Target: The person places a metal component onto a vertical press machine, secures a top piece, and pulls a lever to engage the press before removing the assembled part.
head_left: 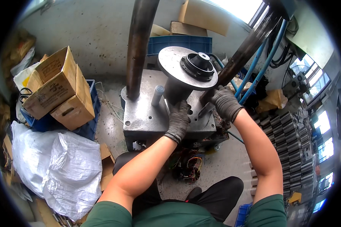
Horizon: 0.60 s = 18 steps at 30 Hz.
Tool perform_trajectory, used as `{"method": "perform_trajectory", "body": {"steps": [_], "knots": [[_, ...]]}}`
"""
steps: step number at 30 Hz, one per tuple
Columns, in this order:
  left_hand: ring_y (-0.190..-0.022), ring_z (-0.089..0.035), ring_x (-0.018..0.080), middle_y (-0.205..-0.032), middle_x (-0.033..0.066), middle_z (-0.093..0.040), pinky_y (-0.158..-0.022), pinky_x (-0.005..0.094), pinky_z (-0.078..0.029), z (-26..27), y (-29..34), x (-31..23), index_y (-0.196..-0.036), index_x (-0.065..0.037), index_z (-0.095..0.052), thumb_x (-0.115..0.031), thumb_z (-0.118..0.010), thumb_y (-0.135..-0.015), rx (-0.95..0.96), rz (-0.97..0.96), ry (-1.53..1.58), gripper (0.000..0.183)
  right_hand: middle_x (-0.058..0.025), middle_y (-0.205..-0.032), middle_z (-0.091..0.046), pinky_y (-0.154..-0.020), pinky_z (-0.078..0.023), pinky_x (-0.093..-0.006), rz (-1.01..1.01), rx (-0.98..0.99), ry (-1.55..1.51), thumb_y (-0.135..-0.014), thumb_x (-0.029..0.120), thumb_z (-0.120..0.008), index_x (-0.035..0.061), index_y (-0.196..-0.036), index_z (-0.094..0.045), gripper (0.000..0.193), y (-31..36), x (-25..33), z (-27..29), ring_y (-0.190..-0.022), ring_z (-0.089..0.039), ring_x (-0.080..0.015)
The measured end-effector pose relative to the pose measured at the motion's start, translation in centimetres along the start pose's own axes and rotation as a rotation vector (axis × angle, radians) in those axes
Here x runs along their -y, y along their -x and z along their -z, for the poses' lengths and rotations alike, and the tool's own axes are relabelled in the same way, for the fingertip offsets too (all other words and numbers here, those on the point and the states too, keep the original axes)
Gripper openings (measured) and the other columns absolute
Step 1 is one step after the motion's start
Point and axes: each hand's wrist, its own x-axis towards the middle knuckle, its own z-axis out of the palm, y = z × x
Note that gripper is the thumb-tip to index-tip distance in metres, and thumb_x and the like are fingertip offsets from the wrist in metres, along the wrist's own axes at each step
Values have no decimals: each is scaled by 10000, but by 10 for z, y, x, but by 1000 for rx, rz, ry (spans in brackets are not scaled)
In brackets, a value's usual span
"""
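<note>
Clearly, dark printing is borne by the open carton point(49, 96), which is placed with a second carton point(76, 109) at the blue crate point(90, 126). On the metal plate point(138, 113), the flanged metal piece point(170, 62) is supported upright. Near its column the left gloved hand point(179, 120) is curled; near the right pillar point(243, 53) the right gloved hand point(226, 104) is half closed. Whether anything is gripped cannot be told.

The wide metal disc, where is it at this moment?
In the head view, the metal disc is at upper centre, under the black hub, between the two dark columns.
</note>
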Motion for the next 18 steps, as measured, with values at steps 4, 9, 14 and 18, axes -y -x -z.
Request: {"method": "perform_trajectory", "body": {"steps": [4,9,14,18], "knots": [[-523,-495,99,-789,40,-642,-484,264,-402,-2,-2,10,-1012,-62,-635,-526,-505,-1049,-14,5,32,484,-76,-1118,-704,-959,-514,-444,-131,-115,-230,-680,43,-795,173,-1133,-761,472,40,-28,36,-1068,-647,-317],[-544,-571,115,-762,42,-662,-474,257,-439,-13,16,14,-1017,-63,-659,-568,-468,-1057,75,131,-13,542,-144,-1178,-682,-971,-545,-420,-186,-556,-1181,-839,115,-783,90,-1315,-665,490,114,7,-4,-1113,-671,-285],[-687,-619,155,-857,68,-668,-601,280,-509,-9,32,26,-1102,-73,-672,-550,-408,-1085,268,33,-110,546,-63,-1224,-674,-986,-510,-349,-378,-481,-2011,-923,243,-782,41,-1384,-617,530,150,99,-46,-1116,-621,-177],[-883,-632,188,-999,92,-668,-796,339,-534,-17,48,41,-1137,-85,-684,-398,-543,-1049,415,-22,-173,355,-49,-1211,-664,-968,-509,-334,-507,-447,-2146,-906,222,-810,33,-1360,-633,523,165,131,-64,-1105,-611,-157]]}}
